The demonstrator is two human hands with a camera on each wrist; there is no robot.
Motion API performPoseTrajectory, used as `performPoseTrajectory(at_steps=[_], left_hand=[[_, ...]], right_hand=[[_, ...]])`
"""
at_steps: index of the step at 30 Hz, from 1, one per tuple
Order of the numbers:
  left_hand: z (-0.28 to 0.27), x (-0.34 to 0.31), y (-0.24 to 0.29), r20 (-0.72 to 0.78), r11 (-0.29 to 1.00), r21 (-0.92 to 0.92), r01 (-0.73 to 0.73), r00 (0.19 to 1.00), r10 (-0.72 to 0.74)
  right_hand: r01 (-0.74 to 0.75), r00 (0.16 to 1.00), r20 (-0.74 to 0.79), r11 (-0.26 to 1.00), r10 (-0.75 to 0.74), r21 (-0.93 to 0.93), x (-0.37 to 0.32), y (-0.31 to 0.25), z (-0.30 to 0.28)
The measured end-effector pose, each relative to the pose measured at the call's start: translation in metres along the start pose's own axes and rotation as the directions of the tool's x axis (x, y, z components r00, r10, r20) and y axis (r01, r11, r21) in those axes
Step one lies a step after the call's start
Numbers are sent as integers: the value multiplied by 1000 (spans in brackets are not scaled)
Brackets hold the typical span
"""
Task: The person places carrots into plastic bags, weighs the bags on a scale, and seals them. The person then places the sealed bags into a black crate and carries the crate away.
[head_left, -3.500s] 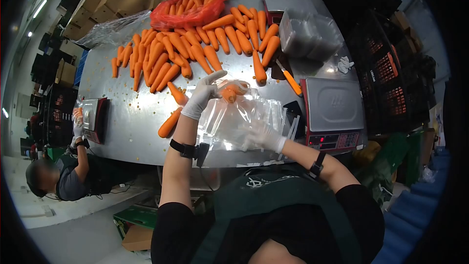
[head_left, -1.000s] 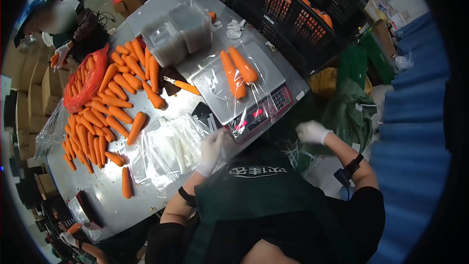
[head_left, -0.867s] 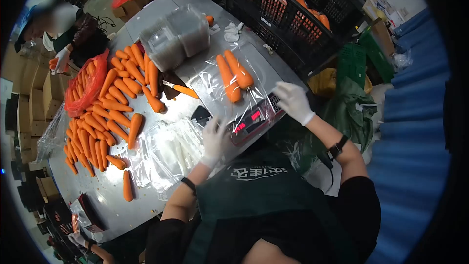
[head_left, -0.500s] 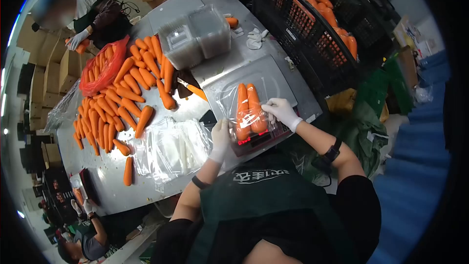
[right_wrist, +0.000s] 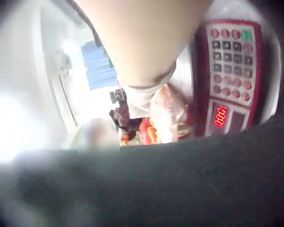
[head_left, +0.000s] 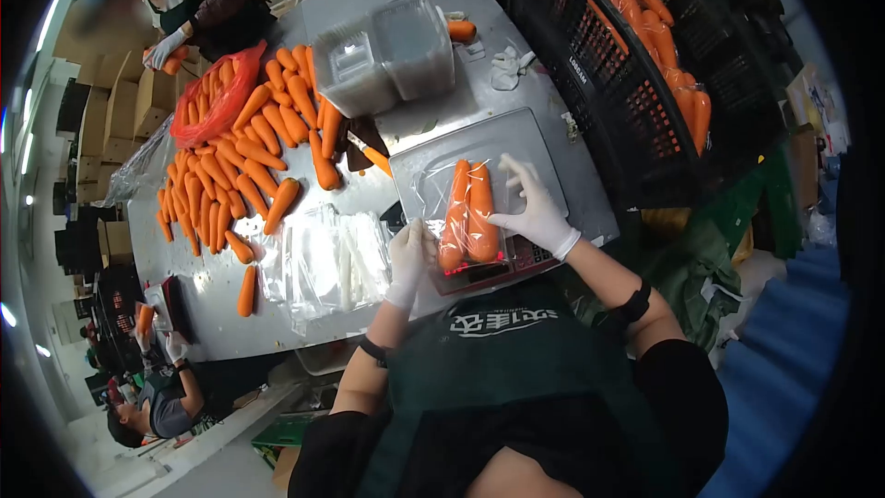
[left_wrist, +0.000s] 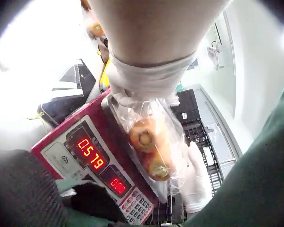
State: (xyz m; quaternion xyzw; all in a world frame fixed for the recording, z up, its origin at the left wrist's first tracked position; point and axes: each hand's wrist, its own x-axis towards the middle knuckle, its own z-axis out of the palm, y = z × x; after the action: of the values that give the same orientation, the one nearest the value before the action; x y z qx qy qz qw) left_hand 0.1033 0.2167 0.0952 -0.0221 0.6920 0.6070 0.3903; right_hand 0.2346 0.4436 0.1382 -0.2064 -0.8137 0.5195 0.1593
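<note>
Two carrots [head_left: 480, 212] lie side by side in a clear plastic bag [head_left: 426, 192] on the steel platform of a red digital scale [head_left: 544, 143]. My gloved left hand [head_left: 407, 258] pinches the bag's lower left edge, its fingers curled. On the other side, my gloved right hand [head_left: 539, 214] has its fingers spread, with the thumb against the bag beside the right carrot. In the left wrist view the carrots' blunt ends [left_wrist: 146, 138] show through the film, and the scale's display [left_wrist: 90, 152] reads 0.579. Dark cloth covers the lower part of the right wrist view.
Loose carrots [head_left: 217, 180] and a red bag of carrots [head_left: 221, 97] cover the table's left side. Flat clear bags [head_left: 323, 258] lie left of the scale. Behind it are stacked plastic trays [head_left: 387, 46] and a knife [head_left: 371, 155]. A black crate [head_left: 608, 65] holds bagged carrots. Two other people work nearby.
The bagged carrots have gone from over the flat bags onto the scale. My right hand has come back from the right to the bag, and its fingers have spread since half a second ago.
</note>
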Motion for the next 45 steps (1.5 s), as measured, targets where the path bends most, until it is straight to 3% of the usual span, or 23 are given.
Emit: performPoseTrajectory(at_steps=[2,4,6,8,11,12,14,16,17,18,21,23,24,26,27,29,33,36,38,39,40,42,45], left_hand=[[6,7,-1,-73,990,101,-102,991,110],[5,16,-7,-50,981,165,-97,993,106],[-1,21,-3,-10,951,298,-87,995,94],[-4,19,9,-9,944,328,-42,999,47],[-2,3,29,-204,618,674,-405,701,683],[3,-6,34,-78,431,733,-525,565,821],[35,-35,56,410,197,700,-686,612,676],[40,-13,27,456,153,727,-669,638,621],[40,-1,23,506,92,751,-654,659,557],[41,0,38,527,64,741,-669,637,563],[31,13,67,515,634,584,-506,835,192],[27,21,86,535,929,337,-155,843,-54],[36,13,105,607,958,237,-160,794,-18],[45,9,114,660,982,145,-119,751,-6],[50,4,123,691,986,125,-106,723,-10],[60,9,129,744,997,76,-34,667,-34],[107,6,135,715,914,-194,356,690,-117],[162,-35,179,873,828,-316,463,484,62],[171,-30,178,765,927,-370,-53,549,337],[169,-25,179,712,930,-251,-269,600,366],[159,-12,168,711,928,-254,-274,597,371],[126,18,122,642,991,31,-129,763,80],[113,4,97,665,997,60,-52,746,-1]], right_hand=[[-29,992,127,995,17,91,6,8,-1],[-287,942,279,875,185,389,9,26,15],[-252,964,192,867,185,429,17,35,27],[-128,991,-20,973,134,192,21,43,32],[-95,995,9,994,95,54,20,47,22],[-76,996,44,997,77,-34,20,48,20],[-95,994,64,995,94,17,19,48,16],[124,992,80,920,-101,-372,30,39,9],[289,943,49,735,-331,-613,28,42,15],[435,888,142,699,-437,-567,35,35,12],[312,932,29,762,-360,-567,41,26,7],[236,932,-112,811,-345,-535,47,13,-14],[156,933,-176,793,-314,-589,49,-6,-32],[218,971,170,915,-168,-339,48,-7,-62],[201,977,145,911,-158,-359,44,-8,-78],[389,804,448,916,-390,100,28,-13,-108],[209,963,227,931,-143,-299,-2,-79,-174],[200,980,43,962,-195,-187,13,-81,-240],[127,984,-91,958,-155,-258,26,-82,-287],[-26,983,-181,999,21,-24,38,-68,-310],[-115,976,-185,993,112,-6,55,-53,-336],[-340,891,-265,928,369,149,87,-26,-370],[-377,854,-162,801,495,465,148,77,-420]])
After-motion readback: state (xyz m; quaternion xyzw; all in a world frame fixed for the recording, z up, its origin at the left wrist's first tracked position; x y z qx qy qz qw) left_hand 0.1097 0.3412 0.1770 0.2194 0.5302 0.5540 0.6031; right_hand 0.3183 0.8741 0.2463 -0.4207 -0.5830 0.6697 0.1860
